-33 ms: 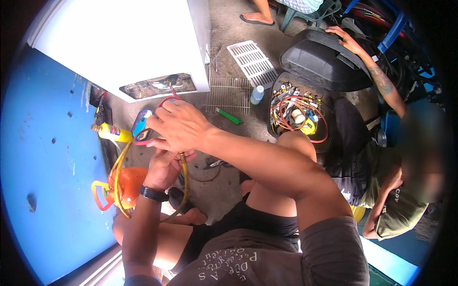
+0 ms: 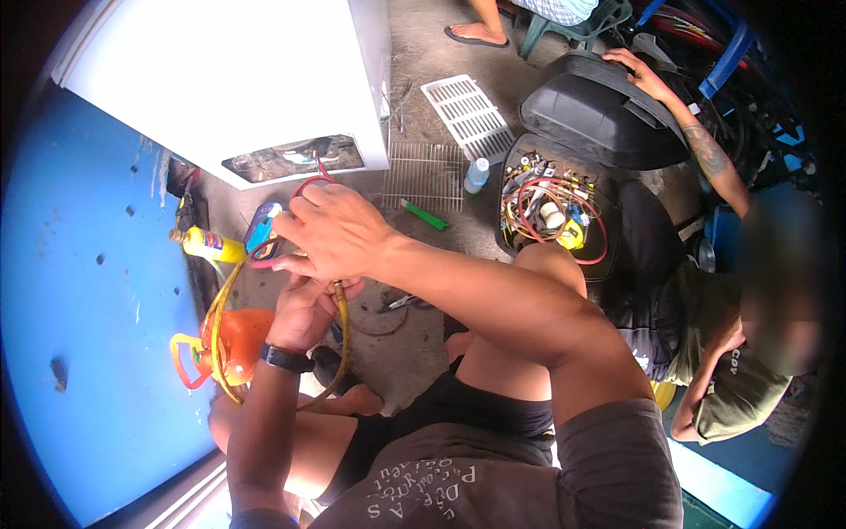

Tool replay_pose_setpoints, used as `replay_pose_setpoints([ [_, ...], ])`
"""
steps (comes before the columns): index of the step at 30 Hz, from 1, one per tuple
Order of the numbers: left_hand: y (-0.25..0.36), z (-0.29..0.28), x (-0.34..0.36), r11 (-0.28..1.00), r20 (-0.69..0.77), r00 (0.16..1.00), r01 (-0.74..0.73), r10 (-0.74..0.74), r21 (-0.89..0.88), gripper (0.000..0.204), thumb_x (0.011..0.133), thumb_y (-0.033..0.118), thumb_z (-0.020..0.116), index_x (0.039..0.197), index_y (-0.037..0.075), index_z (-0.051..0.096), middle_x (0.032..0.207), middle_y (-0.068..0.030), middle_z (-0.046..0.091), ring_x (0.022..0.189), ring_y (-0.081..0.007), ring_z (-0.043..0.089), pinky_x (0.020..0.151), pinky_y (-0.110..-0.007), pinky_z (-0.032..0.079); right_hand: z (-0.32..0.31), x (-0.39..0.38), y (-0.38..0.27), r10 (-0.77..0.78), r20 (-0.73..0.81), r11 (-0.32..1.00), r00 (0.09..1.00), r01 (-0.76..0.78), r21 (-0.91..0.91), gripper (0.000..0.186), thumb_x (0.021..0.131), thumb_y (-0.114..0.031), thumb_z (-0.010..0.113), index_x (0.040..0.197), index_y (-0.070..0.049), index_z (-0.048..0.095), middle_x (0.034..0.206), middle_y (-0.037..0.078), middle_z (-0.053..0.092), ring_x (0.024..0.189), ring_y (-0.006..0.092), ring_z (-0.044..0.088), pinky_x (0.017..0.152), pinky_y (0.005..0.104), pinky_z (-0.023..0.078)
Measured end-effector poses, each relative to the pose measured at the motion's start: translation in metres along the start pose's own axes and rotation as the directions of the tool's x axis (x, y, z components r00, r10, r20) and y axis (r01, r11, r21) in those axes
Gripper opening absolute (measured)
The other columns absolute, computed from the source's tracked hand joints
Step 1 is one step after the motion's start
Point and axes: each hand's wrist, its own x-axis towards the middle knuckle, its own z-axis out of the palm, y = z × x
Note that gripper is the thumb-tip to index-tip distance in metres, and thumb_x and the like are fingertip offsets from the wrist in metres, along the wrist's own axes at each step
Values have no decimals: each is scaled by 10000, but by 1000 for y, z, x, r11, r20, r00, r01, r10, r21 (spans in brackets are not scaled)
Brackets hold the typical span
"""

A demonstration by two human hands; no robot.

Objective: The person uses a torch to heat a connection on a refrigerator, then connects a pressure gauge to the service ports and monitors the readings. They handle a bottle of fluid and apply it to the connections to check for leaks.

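Note:
My left hand [image 2: 304, 309], with a black watch [image 2: 286, 359] on its wrist, is closed at the brass-ended yellow hose [image 2: 342, 331]. That hose hangs past my knee and loops left. Just above, my right hand [image 2: 339, 231] is closed around a red hose [image 2: 262, 257], which curves out past the fingers and up toward the opening in the white appliance. The back of the right hand hides what lies between both palms. Beside its fingers is a blue object [image 2: 262, 227] with a pale face; whether it is held, I cannot tell.
A white appliance [image 2: 238, 79] with a low opening stands ahead. Left are a yellow canister [image 2: 214, 246] and an orange tank [image 2: 242, 339]. A green cutter [image 2: 425, 214], wire rack [image 2: 423, 172] and bottle [image 2: 476, 175] stand before an open black case [image 2: 507, 231]. Another person's hand [image 2: 636, 70] holds its lid.

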Motion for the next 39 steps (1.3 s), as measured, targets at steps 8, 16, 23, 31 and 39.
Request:
replay_pose_setpoints([
  [8,-5,14,5,999,-80,995,-53,52,-7,470,1008,43,506,1445,146,368,1330,-139,569,1171,-320,628,1032,-517,495,14,-6,4,117,179,983,977,-89,-158,289,900,-363,615,974,-87,572,717,87,647,717,267,656,641,413,493],
  [16,-20,28,15,960,-217,942,-222,256,168,695,995,21,530,1553,214,163,1407,-140,502,1167,-280,627,937,-431,557,26,-11,5,325,277,946,904,-310,-95,261,928,-286,576,1005,-42,526,672,148,678,644,336,692,590,475,521],
  [23,-8,15,16,968,-260,932,-247,252,54,691,970,-6,503,1530,229,175,1354,-134,530,1136,-258,628,923,-420,555,6,9,-5,453,381,867,806,-498,22,533,986,-520,491,1101,0,500,686,187,675,685,395,693,612,516,530],
  [31,6,-4,13,963,-188,971,-187,151,-194,355,965,342,597,1245,130,551,1086,-70,677,958,-201,649,855,-365,518,-1,-1,5,490,331,835,807,-543,89,519,951,-453,582,1179,8,516,1136,289,592,961,436,666,771,518,548],
  [39,2,-15,16,949,-179,956,-262,231,-176,588,1025,474,464,1476,101,408,1465,-89,510,1339,-264,484,1145,-443,362,-16,51,-47,404,182,885,897,-433,169,500,944,-347,626,1249,39,531,1235,275,513,1022,379,641,842,469,545],
])
